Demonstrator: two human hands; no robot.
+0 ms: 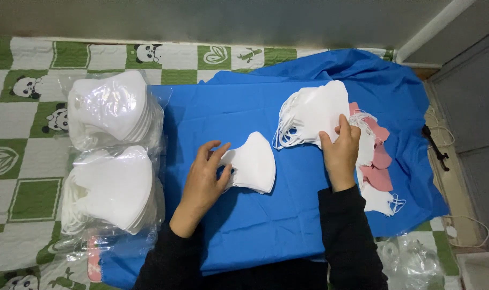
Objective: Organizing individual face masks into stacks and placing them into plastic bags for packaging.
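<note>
My left hand point(204, 180) rests on the blue cloth point(239, 220), fingers spread, touching the left edge of a small stack of folded white face masks point(253, 162). My right hand point(341, 150) presses its fingers onto a fanned pile of white masks point(314, 113) with loose ear loops. Just right of that hand lies a mixed pile of pink and white masks point(377, 166). Both arms wear black sleeves.
Two clear plastic bags packed with white masks sit at the left, one behind point(113, 107) and one in front point(113, 190). A green and white panda-print mat point(24, 134) lies under everything. Empty plastic wrap point(411, 255) and a white cord point(470, 225) lie at the right.
</note>
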